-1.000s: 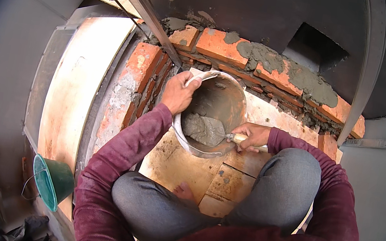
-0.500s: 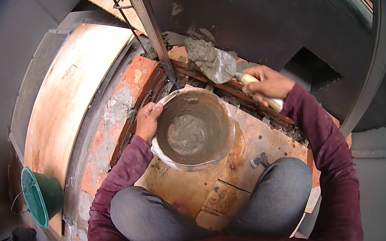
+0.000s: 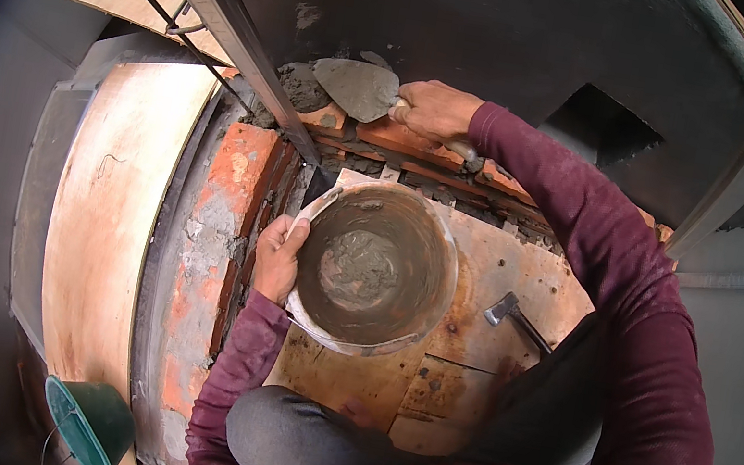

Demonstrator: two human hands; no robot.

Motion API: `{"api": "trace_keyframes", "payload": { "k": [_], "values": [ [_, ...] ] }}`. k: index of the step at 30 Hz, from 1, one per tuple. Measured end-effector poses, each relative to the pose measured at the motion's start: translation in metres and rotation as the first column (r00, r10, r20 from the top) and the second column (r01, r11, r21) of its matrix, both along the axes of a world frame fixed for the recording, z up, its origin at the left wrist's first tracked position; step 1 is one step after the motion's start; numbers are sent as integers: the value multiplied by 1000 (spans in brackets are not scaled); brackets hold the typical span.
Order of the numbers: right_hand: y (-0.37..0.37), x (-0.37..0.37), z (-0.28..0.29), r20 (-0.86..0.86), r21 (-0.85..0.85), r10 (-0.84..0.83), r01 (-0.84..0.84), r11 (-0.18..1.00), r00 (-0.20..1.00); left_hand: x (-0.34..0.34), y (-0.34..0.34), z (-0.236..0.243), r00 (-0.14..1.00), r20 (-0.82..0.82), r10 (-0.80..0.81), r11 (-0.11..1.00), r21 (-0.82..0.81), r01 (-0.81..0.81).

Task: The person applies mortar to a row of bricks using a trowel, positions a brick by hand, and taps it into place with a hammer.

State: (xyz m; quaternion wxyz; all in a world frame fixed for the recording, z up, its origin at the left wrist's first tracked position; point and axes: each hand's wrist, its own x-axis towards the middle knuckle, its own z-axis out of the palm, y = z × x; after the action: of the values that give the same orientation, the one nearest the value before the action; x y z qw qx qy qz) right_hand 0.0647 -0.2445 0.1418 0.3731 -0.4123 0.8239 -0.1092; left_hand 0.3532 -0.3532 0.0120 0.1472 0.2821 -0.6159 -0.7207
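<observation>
My left hand (image 3: pixel 277 258) grips the left rim of a round bucket (image 3: pixel 440 292), its thumb over the edge. Wet grey mortar (image 3: pixel 359 267) lies at the bottom of the bucket. Up at the brick course, my right hand (image 3: pixel 437 111) is closed round the handle of a trowel (image 3: pixel 356 87). The trowel's blade is tilted against the dark wall, just right of a lump of mortar (image 3: pixel 300 87) in the corner. Below the blade runs a row of orange bricks (image 3: pixel 397 137) with mortar along it.
A hatchet (image 3: pixel 504 309) lies on the stained wooden boards (image 3: pixel 503 263) by my right knee. To the left are a low brick wall (image 3: pixel 230 176), a plywood sheet (image 3: pixel 116 221) and a green bucket (image 3: pixel 103 424). A metal upright (image 3: pixel 230 20) rises at the corner; the dark wall has a square opening (image 3: pixel 603 128).
My right hand has moved the trowel left toward the corner. The mortar heap that lay on its blade is off it, and the blade is now turned over. My left hand still holds the bucket.
</observation>
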Motion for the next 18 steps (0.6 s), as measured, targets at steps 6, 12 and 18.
{"api": "trace_keyframes", "payload": {
  "k": [6, 12, 18],
  "values": [
    [-22, 11, -49, -580, -79, 235, -341, 937, 780, -24, 2, -5, 995, -25, -93, 991, -95, 90],
    [-31, 22, -4, -518, 212, 256, -167, 963, 816, -7, -9, -12, 999, -22, -37, 993, 110, 39],
    [51, -12, -1, 284, 145, -338, 308, 940, 897, -3, 9, -28, 998, -54, -15, 993, 117, 21]
  ]
}}
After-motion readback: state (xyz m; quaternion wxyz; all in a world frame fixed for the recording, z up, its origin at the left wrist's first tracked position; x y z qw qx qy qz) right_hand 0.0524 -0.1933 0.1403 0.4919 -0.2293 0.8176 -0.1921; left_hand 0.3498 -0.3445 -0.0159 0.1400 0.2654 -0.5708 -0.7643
